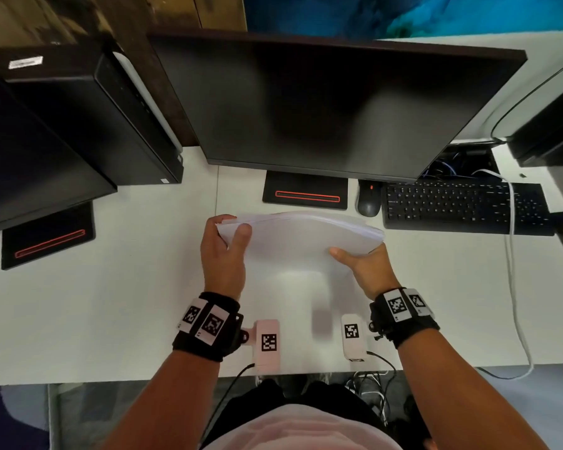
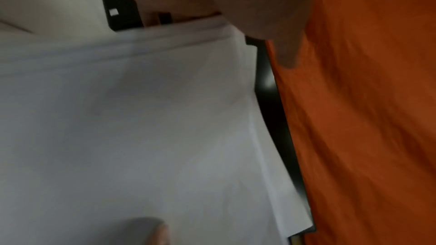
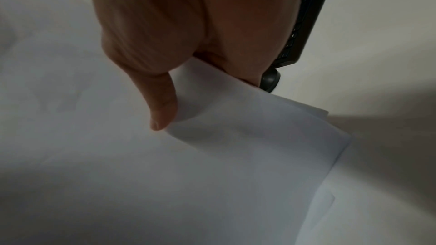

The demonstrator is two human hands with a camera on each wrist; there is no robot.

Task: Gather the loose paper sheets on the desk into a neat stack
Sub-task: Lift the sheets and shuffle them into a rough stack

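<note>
A stack of white paper sheets [image 1: 299, 235] is held a little above the white desk [image 1: 111, 303], in front of the monitor stand. My left hand [image 1: 233, 225] grips its left end, thumb on top and fingers curled round the far edge. My right hand [image 1: 355, 254] pinches the near right corner, thumb on top, with the fingers hidden under the paper. The stack bows upward in the middle. In the left wrist view the sheets [image 2: 141, 118] have offset edges. In the right wrist view my thumb [image 3: 162, 111] presses the top sheet [image 3: 212, 156], and the corner edges are staggered.
A dark monitor [image 1: 322, 102] stands right behind the paper on a black base [image 1: 306, 191]. A mouse [image 1: 369, 199] and black keyboard [image 1: 462, 204] lie at the right, crossed by a white cable [image 1: 514, 271]. A black computer tower [image 1: 78, 118] and a second base [image 1: 46, 237] stand at the left.
</note>
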